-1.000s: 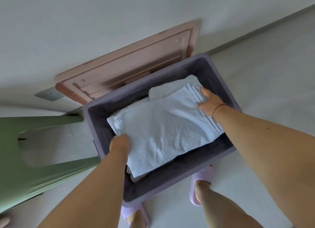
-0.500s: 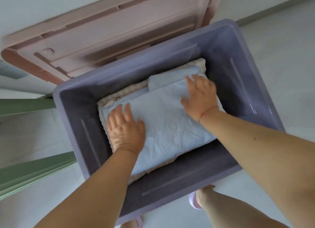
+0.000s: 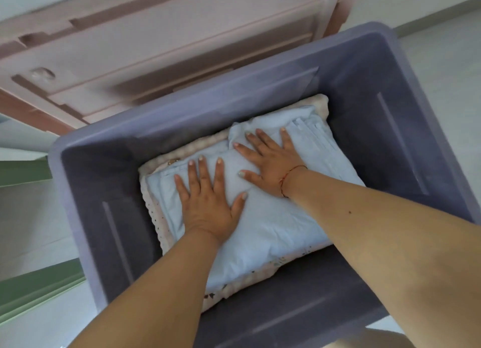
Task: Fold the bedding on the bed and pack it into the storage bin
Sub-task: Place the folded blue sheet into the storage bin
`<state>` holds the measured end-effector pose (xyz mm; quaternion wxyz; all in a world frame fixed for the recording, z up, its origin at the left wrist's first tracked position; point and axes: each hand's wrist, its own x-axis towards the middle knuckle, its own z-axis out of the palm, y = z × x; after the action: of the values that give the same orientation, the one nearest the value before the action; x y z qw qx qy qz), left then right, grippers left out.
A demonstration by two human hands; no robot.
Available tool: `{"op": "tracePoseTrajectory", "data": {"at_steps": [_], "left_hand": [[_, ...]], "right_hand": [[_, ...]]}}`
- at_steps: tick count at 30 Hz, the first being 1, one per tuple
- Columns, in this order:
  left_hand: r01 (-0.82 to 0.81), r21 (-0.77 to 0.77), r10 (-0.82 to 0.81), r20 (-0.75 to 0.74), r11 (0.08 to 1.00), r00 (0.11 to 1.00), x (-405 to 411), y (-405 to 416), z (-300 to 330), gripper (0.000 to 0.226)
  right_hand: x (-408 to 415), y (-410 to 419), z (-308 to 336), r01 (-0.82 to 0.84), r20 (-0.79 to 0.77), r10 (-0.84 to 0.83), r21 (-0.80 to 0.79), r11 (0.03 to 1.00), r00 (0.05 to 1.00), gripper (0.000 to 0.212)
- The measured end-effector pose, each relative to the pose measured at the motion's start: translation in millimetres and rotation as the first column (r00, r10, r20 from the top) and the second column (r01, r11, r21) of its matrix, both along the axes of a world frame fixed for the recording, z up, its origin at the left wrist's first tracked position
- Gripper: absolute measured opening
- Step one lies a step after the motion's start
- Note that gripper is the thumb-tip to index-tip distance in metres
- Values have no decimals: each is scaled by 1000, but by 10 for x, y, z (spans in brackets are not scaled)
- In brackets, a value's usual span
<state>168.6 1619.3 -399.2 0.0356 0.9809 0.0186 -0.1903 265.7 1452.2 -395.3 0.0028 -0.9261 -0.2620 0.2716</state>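
Already inside the storage bin, the folded blue sheet lies under the flat, spread left hand and right hand; uneven pressing could skew its folds.

The pink lid behind the storage bin runs off the top and left edges, its far corners unseen. The bin's near rim is cut by the bottom edge. Both forearms hide part of the folded blue bedding and the bin's floor. The patterned cream blanket beneath shows only at its borders; its print is too small to read.
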Motion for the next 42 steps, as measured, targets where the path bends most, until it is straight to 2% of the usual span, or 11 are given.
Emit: {"op": "tracePoseTrajectory", "data": {"at_steps": [4,11,18,22,24,27,35,42], "left_hand": [[-28,-3,28,-23,1000,999,108,40,-161,88],[-25,-8,25,18,1000,1000,150,49,-340,87],[-39,-43,39,16,998,999,168,112,-184,88],[-32,-51,37,96,998,995,210,214,-102,84],[-39,-13,40,70,999,997,217,319,-130,84],[-136,31,135,28,990,990,241,456,-199,84],[-210,33,211,-80,977,974,334,402,93,70],[-125,2,124,-142,992,982,149,191,600,77]], "right_hand": [[46,16,-214,3,-4,-3,-19,1000,1000,71],[36,12,-408,-7,63,9,-26,1000,998,81],[42,23,-237,23,47,-24,17,1000,999,81],[76,-45,-90,12,128,-13,8,1000,992,78],[104,-148,-112,39,129,-32,-52,998,991,73],[175,-227,-175,86,112,-74,-116,990,991,69],[204,-113,128,140,47,-135,-150,979,990,66],[-158,-238,522,252,4,-256,-178,951,967,67]]}}
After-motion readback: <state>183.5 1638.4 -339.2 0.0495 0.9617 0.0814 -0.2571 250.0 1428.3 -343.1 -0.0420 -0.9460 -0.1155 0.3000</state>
